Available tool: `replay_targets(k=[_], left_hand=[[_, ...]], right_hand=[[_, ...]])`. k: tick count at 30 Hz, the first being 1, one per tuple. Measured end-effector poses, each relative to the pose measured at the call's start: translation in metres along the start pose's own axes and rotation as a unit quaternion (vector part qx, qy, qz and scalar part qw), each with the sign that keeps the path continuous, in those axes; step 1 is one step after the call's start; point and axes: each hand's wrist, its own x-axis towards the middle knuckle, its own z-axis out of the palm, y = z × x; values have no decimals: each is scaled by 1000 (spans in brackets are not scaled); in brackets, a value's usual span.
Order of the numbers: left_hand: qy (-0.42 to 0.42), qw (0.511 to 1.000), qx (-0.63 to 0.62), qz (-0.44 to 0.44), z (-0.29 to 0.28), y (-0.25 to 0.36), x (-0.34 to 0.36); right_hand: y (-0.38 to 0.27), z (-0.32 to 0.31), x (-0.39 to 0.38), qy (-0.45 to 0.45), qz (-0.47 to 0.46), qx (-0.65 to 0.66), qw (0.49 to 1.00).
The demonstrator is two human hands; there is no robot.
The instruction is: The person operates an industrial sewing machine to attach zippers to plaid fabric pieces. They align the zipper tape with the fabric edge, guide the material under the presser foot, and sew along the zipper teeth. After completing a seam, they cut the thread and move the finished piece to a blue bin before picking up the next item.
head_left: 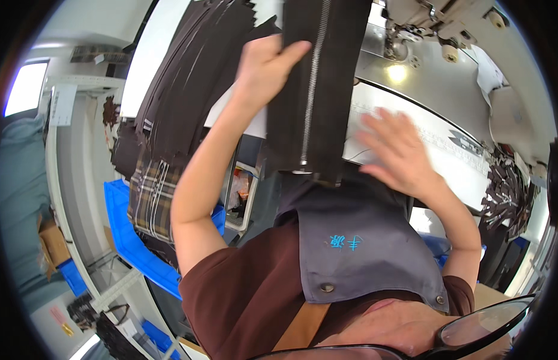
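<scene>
My left hand (270,72) grips the left edge of a long dark fabric strip (288,120) with a silver zipper (315,72) running down it, thumb lying on top. The strip stretches from the top of the view down to my apron. To its right, my right hand (399,153) is slightly blurred, fingers apart and holding nothing, over a white work surface (447,120) with printed markings. Left of the strip lies a pile of dark cut fabric pieces (183,72) with frayed-looking tips.
A sewing machine (429,36) stands at the upper right. Dark scraps (507,186) hang at the right. A blue bin (123,234) with plaid fabric (153,198) beside it sits at lower left, near a white metal rack (72,180) and a cardboard box (54,240).
</scene>
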Motion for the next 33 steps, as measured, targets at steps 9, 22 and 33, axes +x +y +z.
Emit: replay_targets(k=[9,22,33], left_hand=[[468,845,-199,-164,-245,-18,-315],[92,795,590,-109,-192,-114,-243],[-24,873,397,-282,-213,-151,-199]], right_hand=[[105,-48,-131,79,298,-90,947],[132,-31,-102,120,219,-191,949],[126,-35,-100,123,265,-156,944]])
